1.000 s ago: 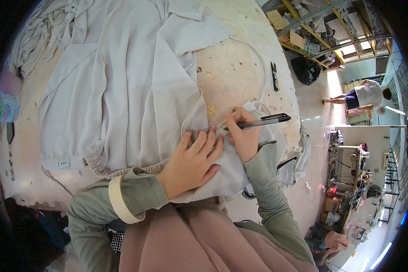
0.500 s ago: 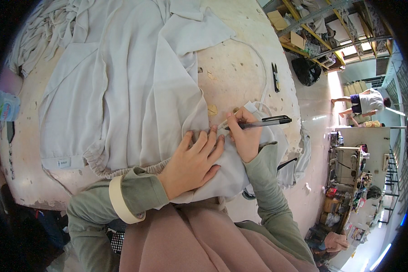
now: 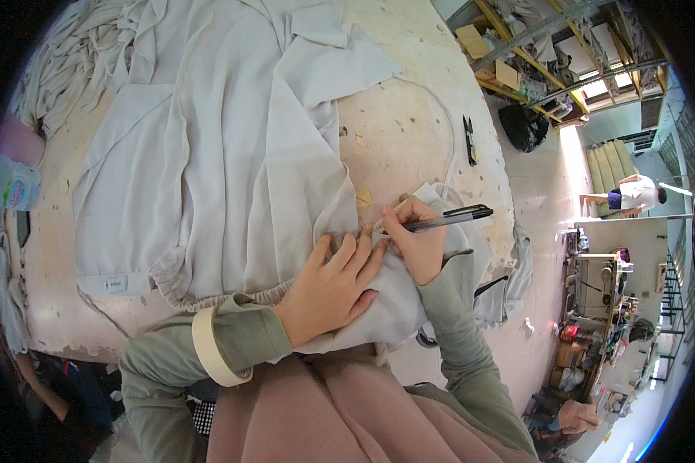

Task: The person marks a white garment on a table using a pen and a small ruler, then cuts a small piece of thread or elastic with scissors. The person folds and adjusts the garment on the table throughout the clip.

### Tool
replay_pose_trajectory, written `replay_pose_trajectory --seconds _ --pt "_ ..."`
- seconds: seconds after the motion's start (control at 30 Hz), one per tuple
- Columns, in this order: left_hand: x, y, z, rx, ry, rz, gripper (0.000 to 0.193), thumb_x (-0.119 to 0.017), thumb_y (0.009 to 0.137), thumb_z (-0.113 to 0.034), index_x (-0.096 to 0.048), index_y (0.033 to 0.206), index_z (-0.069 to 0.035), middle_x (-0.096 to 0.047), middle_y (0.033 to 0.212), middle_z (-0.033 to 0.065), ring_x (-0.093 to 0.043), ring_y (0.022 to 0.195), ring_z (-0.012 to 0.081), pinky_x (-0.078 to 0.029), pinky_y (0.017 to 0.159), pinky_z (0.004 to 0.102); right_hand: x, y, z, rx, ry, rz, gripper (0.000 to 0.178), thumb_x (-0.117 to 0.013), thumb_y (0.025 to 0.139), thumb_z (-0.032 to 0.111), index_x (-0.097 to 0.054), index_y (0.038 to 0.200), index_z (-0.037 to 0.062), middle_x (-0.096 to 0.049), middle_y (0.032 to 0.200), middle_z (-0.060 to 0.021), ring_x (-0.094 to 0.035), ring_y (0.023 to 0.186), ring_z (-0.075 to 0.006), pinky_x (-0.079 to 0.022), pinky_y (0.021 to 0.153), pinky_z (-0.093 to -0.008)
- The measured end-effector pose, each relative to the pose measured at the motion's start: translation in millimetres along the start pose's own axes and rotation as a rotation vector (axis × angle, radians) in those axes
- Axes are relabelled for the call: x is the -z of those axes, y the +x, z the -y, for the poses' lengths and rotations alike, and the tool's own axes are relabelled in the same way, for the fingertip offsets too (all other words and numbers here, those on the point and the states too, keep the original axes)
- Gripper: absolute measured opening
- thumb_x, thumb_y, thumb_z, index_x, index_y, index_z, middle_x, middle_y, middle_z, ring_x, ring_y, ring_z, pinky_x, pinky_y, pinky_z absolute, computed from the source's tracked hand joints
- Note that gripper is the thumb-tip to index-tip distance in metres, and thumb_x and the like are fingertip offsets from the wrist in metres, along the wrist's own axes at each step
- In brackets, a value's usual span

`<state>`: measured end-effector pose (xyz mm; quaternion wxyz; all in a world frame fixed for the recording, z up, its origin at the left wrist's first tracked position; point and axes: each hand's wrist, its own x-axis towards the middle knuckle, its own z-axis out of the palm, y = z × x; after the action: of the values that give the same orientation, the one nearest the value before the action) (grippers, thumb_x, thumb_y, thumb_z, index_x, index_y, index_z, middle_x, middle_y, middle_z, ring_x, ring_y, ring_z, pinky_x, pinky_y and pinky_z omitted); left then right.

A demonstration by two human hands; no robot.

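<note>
Apparently, the right hand (image 3: 423,245) grips a pen (image 3: 457,217) over the cloth (image 3: 228,185) near the worktop's (image 3: 413,123) near edge; whether the tip touches is too small to tell. The left hand (image 3: 324,292) lies spread on the cloth just beside it, clasping nothing visible. Should that hand ease off, the loose cloth could slide and skew a stroke; a careless pen could stain it. The tape roll (image 3: 206,347) around the left sleeve (image 3: 255,328) might snag folds.

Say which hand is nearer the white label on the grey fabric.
Left. The left hand rests on the fabric, right of the label; the right hand, gripping a pen, is farther right.
</note>
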<state>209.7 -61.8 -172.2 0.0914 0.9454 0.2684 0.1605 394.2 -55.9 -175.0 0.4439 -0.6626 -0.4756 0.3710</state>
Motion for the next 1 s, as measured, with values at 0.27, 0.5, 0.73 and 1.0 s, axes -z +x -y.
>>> replay_pose_trajectory --seconds 0.27,0.5,0.73,1.0 --pt "1.6 0.9 1.0 -0.006 -0.006 -0.002 0.067 -0.059 0.082 -0.040 -0.044 0.135 -0.003 -0.046 0.133 0.0191 -0.045 0.110 0.0289 -0.037 0.095 0.0451 -0.5 0.7 -6.4 0.153 -0.102 -0.057 0.024 -0.069 0.081 0.008 -0.051 0.066 0.0026 -0.052 0.056 -0.0011 -0.047 0.051 -0.0064 -0.037 0.046 -0.0250" --pt "3.2 0.7 1.5 -0.013 -0.022 -0.022 0.063 -0.058 0.083 -0.038 -0.046 0.132 0.000 -0.046 0.132 0.0208 -0.044 0.110 0.0280 -0.036 0.096 0.0434 -0.2 -1.9 -2.8 0.126 -0.149 -0.030 0.022 -0.070 0.080 0.010 -0.054 0.068 0.0024 -0.056 0.058 -0.0025 -0.051 0.053 -0.0072 -0.040 0.048 -0.0249" --pt "2.6 1.1 1.5 -0.016 -0.006 -0.013 0.064 -0.058 0.082 -0.039 -0.046 0.131 0.000 -0.047 0.131 0.0208 -0.044 0.110 0.0280 -0.036 0.096 0.0433 -2.4 -1.3 -7.6 0.062 -0.062 0.005 0.024 -0.071 0.081 0.011 -0.051 0.069 0.0024 -0.052 0.058 -0.0009 -0.049 0.054 -0.0070 -0.040 0.049 -0.0247" --pt "3.0 1.9 1.1 -0.013 -0.016 -0.004 0.064 -0.058 0.083 -0.039 -0.045 0.131 0.001 -0.047 0.130 0.0211 -0.043 0.110 0.0286 -0.035 0.096 0.0436 -4.5 1.2 -6.7 0.108 -0.075 0.016 0.026 -0.067 0.086 0.008 -0.049 0.068 0.0054 -0.050 0.058 0.0027 -0.041 0.047 -0.0022 -0.030 0.042 -0.0195"
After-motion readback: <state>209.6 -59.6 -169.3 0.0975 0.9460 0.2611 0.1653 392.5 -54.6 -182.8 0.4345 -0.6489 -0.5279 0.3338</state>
